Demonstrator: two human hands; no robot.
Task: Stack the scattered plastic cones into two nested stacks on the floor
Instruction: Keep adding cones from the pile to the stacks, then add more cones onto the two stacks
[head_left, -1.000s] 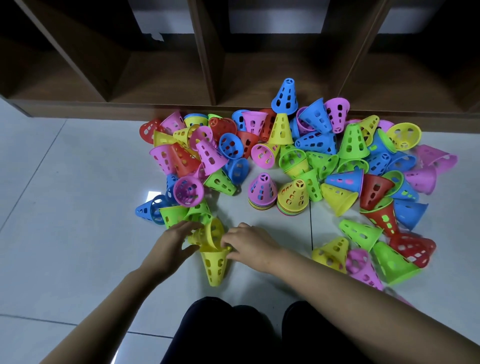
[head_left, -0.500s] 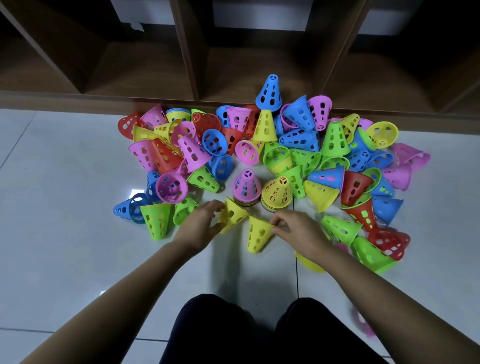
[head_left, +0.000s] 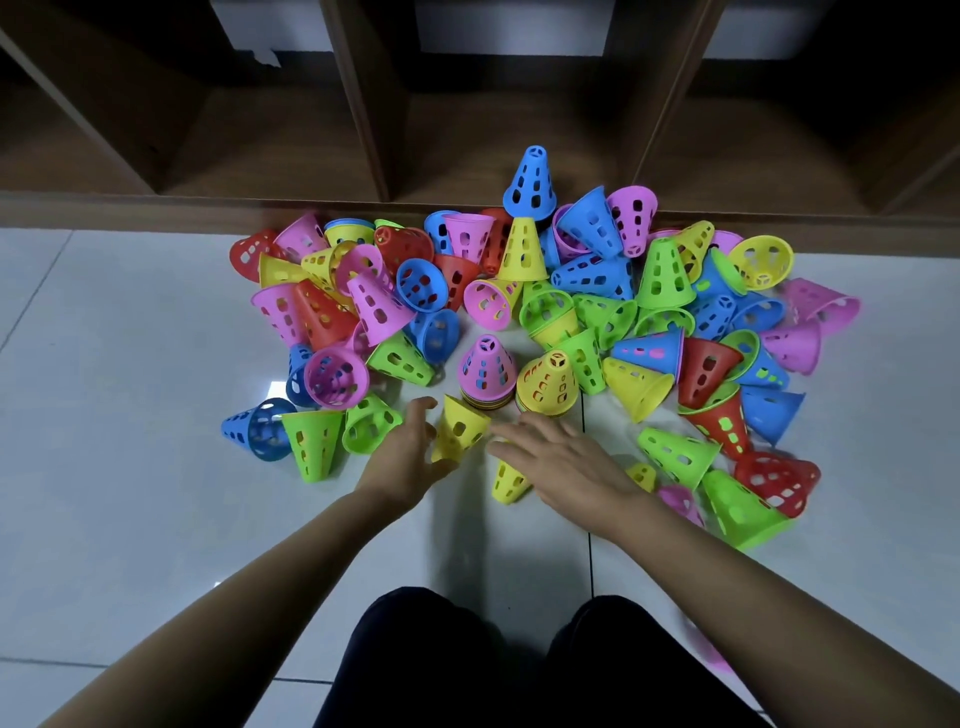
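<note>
The left hand (head_left: 410, 452) is holding a yellow cone (head_left: 460, 428) on its side, wide rim pointing away from the person. The fingers are curling beneath the narrow end and the thumb is standing raised just beside the cone wall. The right hand (head_left: 566, 457) is lying flat, palm down, with its fingers straight and slightly spread. A second yellow cone (head_left: 509, 483) is lying partly under this hand, narrow end toward the person; whether the hand is touching it cannot be told. Just beyond both hands, two nested stacks are standing upright on the floor (head_left: 130, 467): a pink-topped stack (head_left: 487, 371) on the left and a yellow-topped stack (head_left: 548, 384) just beside it on the right. The scattered cones (head_left: 665, 270), in red, pink, blue, green and yellow, are lying in a wide heap around and behind the stacks, most of them tipped over. The heap is reaching back to the base of a wooden shelf unit (head_left: 363, 130). The person's dark-clad knees (head_left: 441, 665) are showing at the lower edge.
</note>
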